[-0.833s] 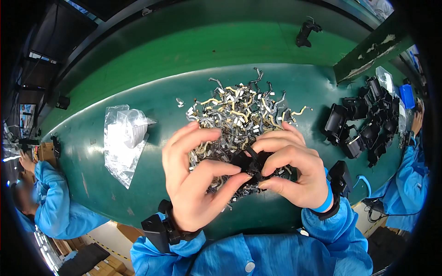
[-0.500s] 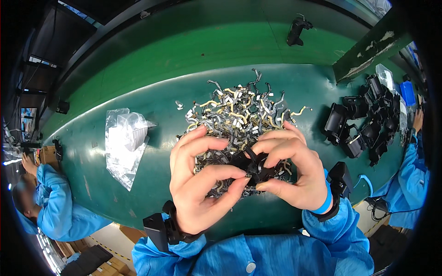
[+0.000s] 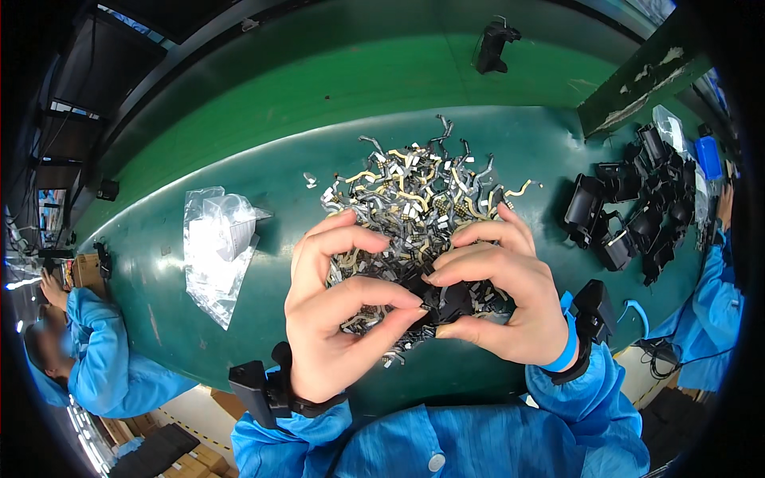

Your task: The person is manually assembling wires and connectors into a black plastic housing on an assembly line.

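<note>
A black plastic part (image 3: 452, 303) is held over the middle of the table, partly covered by fingers. My right hand (image 3: 514, 299) grips it from the right, thumb below and fingers above. On its left side, my left hand (image 3: 339, 307) has thumb and index finger pinched together at the part's edge; whatever sits between those fingertips is too small to make out. Beneath both hands spreads a pile of short cable pieces (image 3: 414, 187), grey, black and yellowish, many with small white connectors.
Clear plastic bags (image 3: 221, 251) lie left of the pile. To the right is a heap of black plastic housings (image 3: 629, 199). Another black part (image 3: 496, 46) stands at the far side. Co-workers in blue sleeves (image 3: 107, 350) sit at both ends of the green table (image 3: 159, 319).
The black part has turned in my right hand, and its upper piece no longer sticks up between the fingers. My left hand has shifted slightly left, still pinching at the part's edge.
</note>
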Available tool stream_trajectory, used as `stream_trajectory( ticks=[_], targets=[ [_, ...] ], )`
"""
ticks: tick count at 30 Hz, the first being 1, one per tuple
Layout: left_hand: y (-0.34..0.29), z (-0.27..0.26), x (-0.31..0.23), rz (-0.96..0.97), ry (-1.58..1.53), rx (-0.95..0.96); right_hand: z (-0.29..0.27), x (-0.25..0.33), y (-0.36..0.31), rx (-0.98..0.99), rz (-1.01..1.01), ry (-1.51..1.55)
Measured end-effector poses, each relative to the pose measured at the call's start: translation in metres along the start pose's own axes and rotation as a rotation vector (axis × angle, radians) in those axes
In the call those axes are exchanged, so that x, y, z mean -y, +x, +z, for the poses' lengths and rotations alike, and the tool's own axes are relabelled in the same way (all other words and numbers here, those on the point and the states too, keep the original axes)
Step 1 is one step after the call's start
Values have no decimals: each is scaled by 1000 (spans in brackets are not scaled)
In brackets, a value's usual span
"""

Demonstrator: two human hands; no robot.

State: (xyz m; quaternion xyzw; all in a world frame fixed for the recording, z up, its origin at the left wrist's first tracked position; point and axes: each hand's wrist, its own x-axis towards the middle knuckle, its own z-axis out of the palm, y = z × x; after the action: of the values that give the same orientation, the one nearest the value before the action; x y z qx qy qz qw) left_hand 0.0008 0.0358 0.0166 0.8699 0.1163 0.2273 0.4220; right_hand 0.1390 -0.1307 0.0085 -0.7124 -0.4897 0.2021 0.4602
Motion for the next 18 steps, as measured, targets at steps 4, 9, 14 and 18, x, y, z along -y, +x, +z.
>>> stream_trajectory(
  ticks=[4, 9, 14, 18],
  targets=[
    [-1, 0, 5, -46, -100, 44, 2, -1, -1, 14, -7, 1],
    [2, -3, 2, -93, -121, 117, 3, -2, -1, -1, -3, 1],
    [2, -6, 3, -124, -144, 162, 0, 0, 2, 46, -87, -101],
    [3, -7, 4, -174, -206, 197, -3, 4, 3, 85, -121, -104]
  ],
)
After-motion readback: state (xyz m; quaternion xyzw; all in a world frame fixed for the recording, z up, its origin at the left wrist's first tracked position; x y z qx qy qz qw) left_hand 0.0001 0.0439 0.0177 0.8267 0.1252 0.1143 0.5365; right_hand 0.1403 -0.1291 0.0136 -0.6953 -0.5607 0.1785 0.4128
